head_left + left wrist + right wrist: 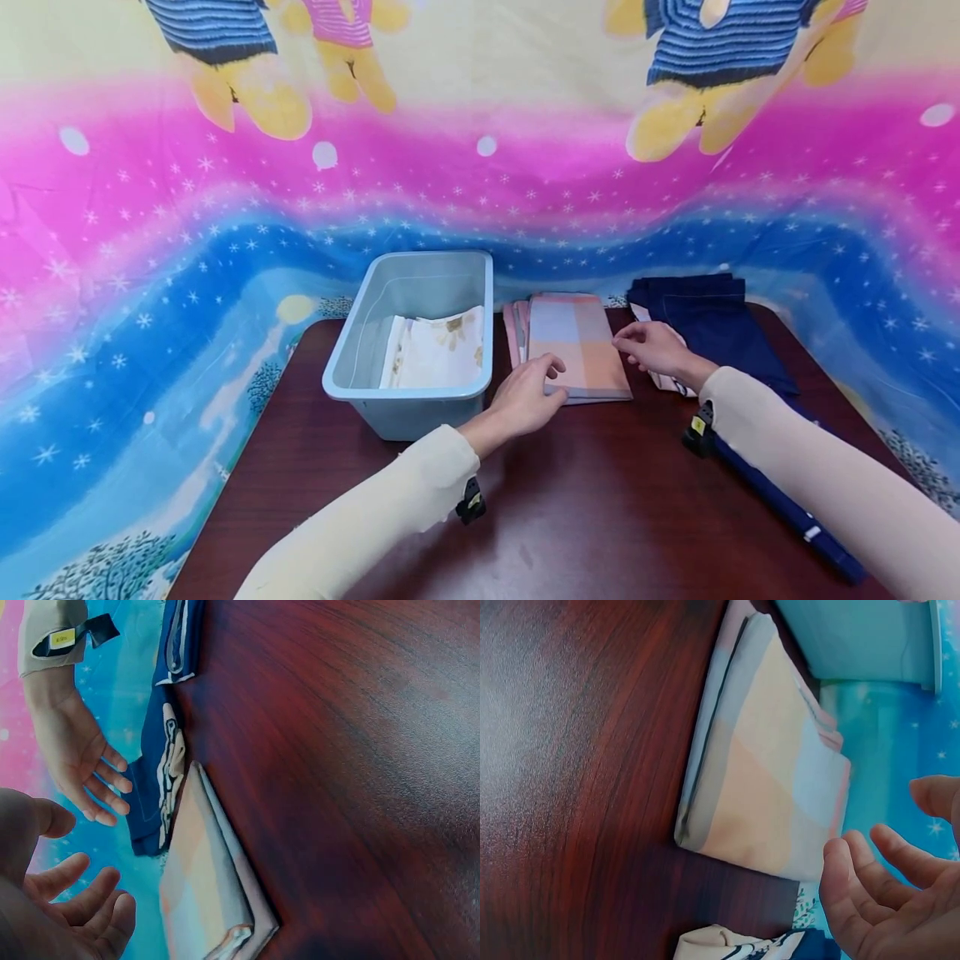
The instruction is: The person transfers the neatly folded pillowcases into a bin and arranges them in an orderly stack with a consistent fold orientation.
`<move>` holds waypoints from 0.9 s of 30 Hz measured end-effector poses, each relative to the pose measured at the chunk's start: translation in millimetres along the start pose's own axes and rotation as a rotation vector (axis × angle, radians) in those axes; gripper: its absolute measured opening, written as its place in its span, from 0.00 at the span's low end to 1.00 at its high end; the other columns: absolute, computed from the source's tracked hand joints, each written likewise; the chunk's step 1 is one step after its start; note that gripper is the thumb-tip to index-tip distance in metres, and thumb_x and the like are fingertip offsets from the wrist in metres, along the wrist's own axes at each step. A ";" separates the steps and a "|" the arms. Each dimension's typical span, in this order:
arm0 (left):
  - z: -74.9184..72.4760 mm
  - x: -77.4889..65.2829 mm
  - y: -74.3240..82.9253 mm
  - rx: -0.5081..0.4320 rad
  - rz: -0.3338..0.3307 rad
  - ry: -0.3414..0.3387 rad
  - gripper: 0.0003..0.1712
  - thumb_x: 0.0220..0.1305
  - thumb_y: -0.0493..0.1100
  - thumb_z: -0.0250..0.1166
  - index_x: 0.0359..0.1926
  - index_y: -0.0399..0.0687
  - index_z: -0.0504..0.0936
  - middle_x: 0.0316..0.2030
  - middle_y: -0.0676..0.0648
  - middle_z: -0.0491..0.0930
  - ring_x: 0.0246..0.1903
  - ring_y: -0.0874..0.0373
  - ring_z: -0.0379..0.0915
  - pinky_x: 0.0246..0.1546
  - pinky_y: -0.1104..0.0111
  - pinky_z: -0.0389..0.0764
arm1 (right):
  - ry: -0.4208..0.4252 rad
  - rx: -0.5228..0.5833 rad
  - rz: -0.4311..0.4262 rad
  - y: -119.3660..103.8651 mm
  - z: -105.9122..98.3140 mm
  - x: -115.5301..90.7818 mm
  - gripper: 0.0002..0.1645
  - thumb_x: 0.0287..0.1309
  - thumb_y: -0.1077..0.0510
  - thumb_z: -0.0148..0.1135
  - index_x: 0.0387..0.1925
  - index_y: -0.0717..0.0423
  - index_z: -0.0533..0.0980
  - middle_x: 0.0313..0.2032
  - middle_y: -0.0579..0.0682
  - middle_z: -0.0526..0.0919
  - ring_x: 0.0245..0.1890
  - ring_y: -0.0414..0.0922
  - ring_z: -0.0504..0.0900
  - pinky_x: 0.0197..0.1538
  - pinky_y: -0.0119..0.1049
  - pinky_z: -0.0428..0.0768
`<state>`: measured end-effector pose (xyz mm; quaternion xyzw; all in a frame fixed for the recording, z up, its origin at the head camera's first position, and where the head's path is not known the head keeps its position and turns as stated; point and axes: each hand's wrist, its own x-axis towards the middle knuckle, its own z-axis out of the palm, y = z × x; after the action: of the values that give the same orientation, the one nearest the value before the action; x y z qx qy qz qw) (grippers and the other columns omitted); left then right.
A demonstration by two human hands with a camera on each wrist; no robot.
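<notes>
A folded cloth with pastel orange, pink and blue checks (573, 346) lies on the table right of the bin. My left hand (525, 396) hovers at its near left corner, fingers loosely bent, nothing held. Over its right edge is my right hand (656, 348), fingers apart and holding nothing in the right wrist view. That view shows the checked cloth (757, 772) in a thick, flat fold beside the right fingers (840, 874). In the left wrist view the left hand (67, 885) is spread near the cloth (202, 877).
Left of the cloth stands a grey-blue plastic bin (420, 408) holding a folded white floral cloth (442, 350). Dark navy folded fabric (697, 312) lies at the right, over a pale patterned piece (169, 765). A navy strip (795, 508) runs along the table's (570, 517) right side.
</notes>
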<state>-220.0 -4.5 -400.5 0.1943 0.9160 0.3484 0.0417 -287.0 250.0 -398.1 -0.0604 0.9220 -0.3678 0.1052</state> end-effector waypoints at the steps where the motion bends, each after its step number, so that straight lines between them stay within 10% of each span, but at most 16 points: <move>1: 1.8 0.8 -1.2 0.004 -0.002 0.006 0.17 0.69 0.45 0.61 0.57 0.51 0.77 0.55 0.46 0.82 0.55 0.52 0.79 0.53 0.60 0.80 | -0.002 -0.002 0.002 1.0 0.0 1.1 0.27 0.75 0.48 0.52 0.60 0.67 0.73 0.53 0.68 0.81 0.35 0.42 0.82 0.36 0.35 0.82; 9: 19.7 5.6 -12.7 0.024 -0.038 0.033 0.18 0.68 0.45 0.62 0.58 0.52 0.77 0.57 0.47 0.81 0.54 0.55 0.77 0.52 0.61 0.80 | -0.053 0.089 0.062 10.2 4.5 7.1 0.31 0.76 0.46 0.49 0.64 0.68 0.69 0.62 0.71 0.75 0.52 0.61 0.81 0.51 0.48 0.84; 27: 35.1 18.8 -36.4 -0.077 -0.140 0.118 0.22 0.63 0.42 0.62 0.59 0.47 0.76 0.57 0.41 0.79 0.59 0.46 0.72 0.59 0.56 0.75 | -0.030 0.144 0.115 30.7 17.6 15.6 0.30 0.77 0.49 0.48 0.65 0.71 0.67 0.62 0.72 0.72 0.56 0.64 0.78 0.51 0.48 0.84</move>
<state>-241.8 -0.3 -449.7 0.1075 0.9141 0.3906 0.0195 -299.0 257.5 -434.1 -0.0053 0.8935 -0.4254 0.1441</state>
